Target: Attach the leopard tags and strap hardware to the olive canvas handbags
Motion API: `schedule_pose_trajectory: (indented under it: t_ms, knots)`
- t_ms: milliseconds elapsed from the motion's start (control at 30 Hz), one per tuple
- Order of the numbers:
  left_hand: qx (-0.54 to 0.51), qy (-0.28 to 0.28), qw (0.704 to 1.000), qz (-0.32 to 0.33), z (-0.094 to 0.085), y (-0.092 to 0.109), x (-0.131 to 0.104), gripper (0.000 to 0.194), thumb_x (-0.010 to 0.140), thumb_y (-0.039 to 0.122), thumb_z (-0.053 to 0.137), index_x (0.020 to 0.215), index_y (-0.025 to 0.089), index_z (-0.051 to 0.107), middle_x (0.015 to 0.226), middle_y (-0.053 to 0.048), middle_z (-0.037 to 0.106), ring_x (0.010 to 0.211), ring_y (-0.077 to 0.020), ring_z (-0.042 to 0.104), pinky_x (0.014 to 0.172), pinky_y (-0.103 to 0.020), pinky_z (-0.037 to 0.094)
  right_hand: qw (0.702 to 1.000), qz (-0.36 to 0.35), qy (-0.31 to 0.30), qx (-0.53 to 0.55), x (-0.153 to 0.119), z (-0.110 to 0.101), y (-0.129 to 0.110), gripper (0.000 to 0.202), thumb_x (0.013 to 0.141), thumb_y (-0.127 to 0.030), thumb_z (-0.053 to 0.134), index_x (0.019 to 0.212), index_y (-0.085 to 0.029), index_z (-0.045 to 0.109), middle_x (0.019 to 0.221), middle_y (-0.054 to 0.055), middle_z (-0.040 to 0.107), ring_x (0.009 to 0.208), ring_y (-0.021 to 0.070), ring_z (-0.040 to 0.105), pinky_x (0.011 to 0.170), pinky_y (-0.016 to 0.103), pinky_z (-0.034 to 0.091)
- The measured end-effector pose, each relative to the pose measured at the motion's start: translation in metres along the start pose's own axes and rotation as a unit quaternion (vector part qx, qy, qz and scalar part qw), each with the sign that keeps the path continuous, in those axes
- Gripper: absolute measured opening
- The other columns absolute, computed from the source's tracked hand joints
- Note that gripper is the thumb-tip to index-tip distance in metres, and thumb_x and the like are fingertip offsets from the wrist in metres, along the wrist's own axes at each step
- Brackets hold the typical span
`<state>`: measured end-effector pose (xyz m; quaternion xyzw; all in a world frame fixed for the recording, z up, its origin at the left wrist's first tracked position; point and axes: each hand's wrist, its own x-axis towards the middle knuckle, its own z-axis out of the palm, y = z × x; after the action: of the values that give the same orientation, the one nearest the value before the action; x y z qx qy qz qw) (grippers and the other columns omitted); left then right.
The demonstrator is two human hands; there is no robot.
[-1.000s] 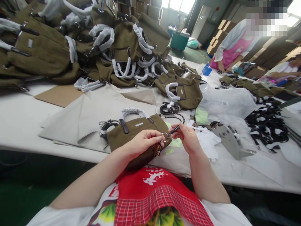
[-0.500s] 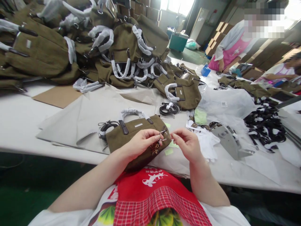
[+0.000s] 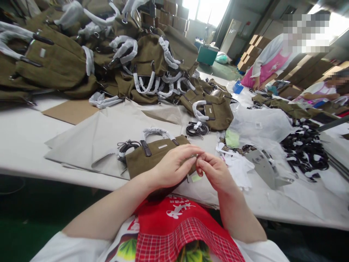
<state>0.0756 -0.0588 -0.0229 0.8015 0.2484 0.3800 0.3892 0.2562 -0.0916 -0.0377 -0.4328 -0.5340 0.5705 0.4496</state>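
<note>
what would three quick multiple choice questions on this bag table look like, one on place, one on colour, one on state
1. Where does the small bag near the hands lie?
A. on the table edge, before the person
B. on the floor
C. on a box

2. What colour is that bag?
A. pink
B. olive green
C. blue

3. How are the left hand and right hand placed?
A. far apart
B. flat on the table
C. fingertips meeting over the bag's end

Answers:
1 A, it rests on the grey cloth at the near edge.
2 B, olive cloth with white-wrapped handles.
3 C, the fingertips pinch together there; what they hold is hidden.
</note>
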Motion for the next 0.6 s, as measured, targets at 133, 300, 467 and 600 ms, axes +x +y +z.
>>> schedule_pose_trajectory:
  t_ms: [133, 300, 467, 600]
  knots:
    - [0.047, 0.077, 0.993, -0.082, -0.002, -0.030, -0.002, 0.032, 0.093, 0.028, 0.046, 0.119, 0.015, 0.059, 0.113, -0.012, 0.066, 0.102, -0.0209, 0.062, 0.095, -0.036, 0.049, 0.995, -0.006, 0.085, -0.043, 0.004, -0.008, 0.027, 0.028, 0.086, -0.047, 0.062, 0.077, -0.020, 0.059, 0.066, -0.002, 0.058, 0.059, 0.0118, 0.053, 0.060, 0.024, 0.044]
    - [0.080, 0.165, 0.968, -0.173, -0.038, -0.062, -0.020, 0.032, 0.091, 0.038, 0.050, 0.106, 0.015, 0.067, 0.102, -0.009, 0.071, 0.094, -0.0221, 0.065, 0.089, -0.036, 0.050, 0.970, -0.008, 0.040, -0.242, -0.019, -0.018, 0.052, 0.020, 0.086, -0.039, 0.062, 0.078, -0.020, 0.062, 0.069, 0.000, 0.062, 0.065, 0.0139, 0.055, 0.064, 0.026, 0.043]
    - [0.050, 0.172, 0.961, -0.211, -0.047, -0.066, -0.033, 0.031, 0.089, 0.040, 0.055, 0.103, 0.016, 0.068, 0.100, -0.008, 0.073, 0.091, -0.0209, 0.066, 0.086, -0.032, 0.050, 0.887, 0.062, -0.064, -0.453, -0.040, -0.022, 0.060, 0.015, 0.084, -0.030, 0.061, 0.072, -0.021, 0.065, 0.069, 0.001, 0.065, 0.062, 0.0140, 0.055, 0.060, 0.026, 0.040]
    - [0.039, 0.133, 0.967, -0.216, -0.037, -0.066, -0.034, 0.032, 0.088, 0.041, 0.055, 0.103, 0.016, 0.069, 0.097, -0.009, 0.073, 0.088, -0.0206, 0.067, 0.082, -0.032, 0.052, 0.844, 0.137, -0.082, -0.513, -0.046, -0.025, 0.065, 0.009, 0.077, -0.030, 0.068, 0.079, -0.021, 0.065, 0.067, -0.001, 0.066, 0.060, 0.0141, 0.057, 0.057, 0.025, 0.038]
